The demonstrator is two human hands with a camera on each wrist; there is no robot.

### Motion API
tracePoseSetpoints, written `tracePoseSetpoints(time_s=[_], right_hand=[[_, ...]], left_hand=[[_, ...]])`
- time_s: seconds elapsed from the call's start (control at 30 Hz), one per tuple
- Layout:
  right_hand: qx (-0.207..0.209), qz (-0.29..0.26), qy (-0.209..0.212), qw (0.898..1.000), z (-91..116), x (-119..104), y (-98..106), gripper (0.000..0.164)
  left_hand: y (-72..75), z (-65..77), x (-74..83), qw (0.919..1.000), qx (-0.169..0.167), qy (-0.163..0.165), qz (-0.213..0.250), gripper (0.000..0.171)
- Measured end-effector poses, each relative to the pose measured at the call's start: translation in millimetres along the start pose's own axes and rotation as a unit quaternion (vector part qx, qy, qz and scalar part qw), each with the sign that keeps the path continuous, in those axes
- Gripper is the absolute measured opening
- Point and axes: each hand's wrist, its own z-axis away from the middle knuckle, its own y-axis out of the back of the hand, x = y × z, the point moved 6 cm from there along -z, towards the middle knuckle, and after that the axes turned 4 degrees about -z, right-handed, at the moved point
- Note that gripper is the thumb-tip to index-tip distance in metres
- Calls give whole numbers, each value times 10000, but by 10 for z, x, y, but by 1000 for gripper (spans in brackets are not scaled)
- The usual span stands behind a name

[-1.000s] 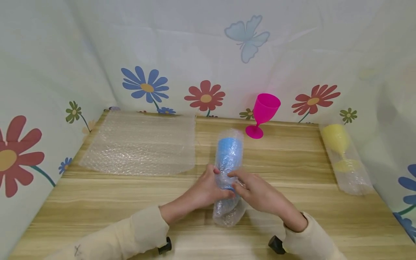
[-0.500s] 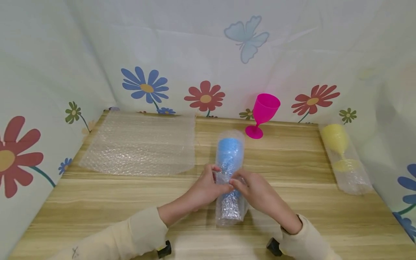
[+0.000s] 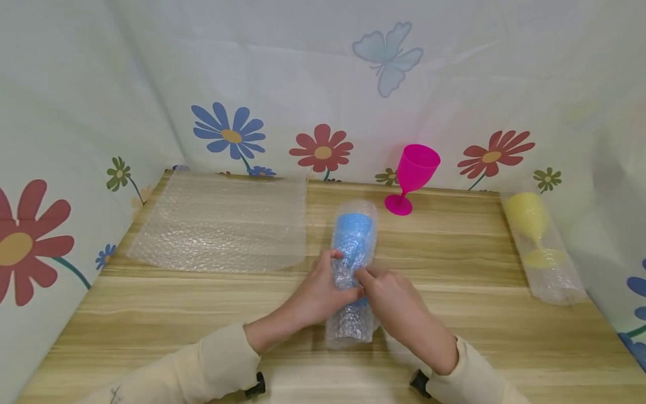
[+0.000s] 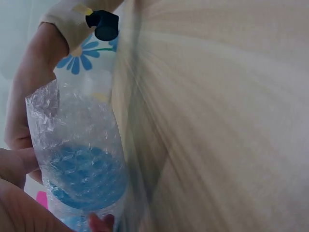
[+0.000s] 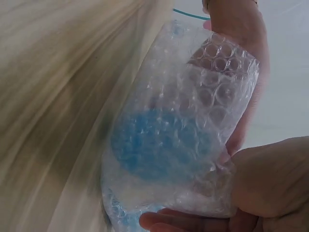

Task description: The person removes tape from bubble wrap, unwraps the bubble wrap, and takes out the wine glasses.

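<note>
A blue goblet (image 3: 353, 227) lies on its side in a roll of clear bubble wrap (image 3: 350, 331), mouth end away from me. From the left side my left hand (image 3: 314, 293) grips the roll at its middle, thumb across the top. My right hand (image 3: 401, 297) pinches the wrap on the right side, close to the left thumb. Through the plastic the right wrist view shows the goblet's round blue foot (image 5: 159, 145), with the wrap's loose end (image 5: 219, 67) extending past it. In the left wrist view the fingertips (image 4: 100, 223) press against the roll.
A flat sheet of bubble wrap (image 3: 227, 224) covers the back left of the wooden table (image 3: 252, 336). Upright at the back stands a pink goblet (image 3: 415, 171). A yellow goblet (image 3: 527, 216) in bubble wrap lies along the right edge. Flowered cloth (image 3: 282, 67) encloses the table.
The right fingers have gone from touching the wrap to pinching it. The near end of the roll lies flatter and straighter than a second ago. The left hand has stayed on the roll.
</note>
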Motion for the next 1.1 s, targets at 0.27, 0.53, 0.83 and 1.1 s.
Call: tracePoseSetpoints(time_s=[0.27,0.53,0.83,1.1], right_hand=[[-412,-1311,-455,9895,-19,162,-77,10],[-651,-1235,-67,9902,28,188,-70,11],[-201,-842,-112,9962,72,116,-98,10],[-302,-2315,-844,9687,55,236,-169,17]], left_hand=[[-59,-9,-37,9934,-164,189,1121,67],[-95,10,14,9971,-13,142,745,66],[-157,-5,56,9986,-116,-53,521,61],[-158,-4,38,9987,-94,-5,491,54]])
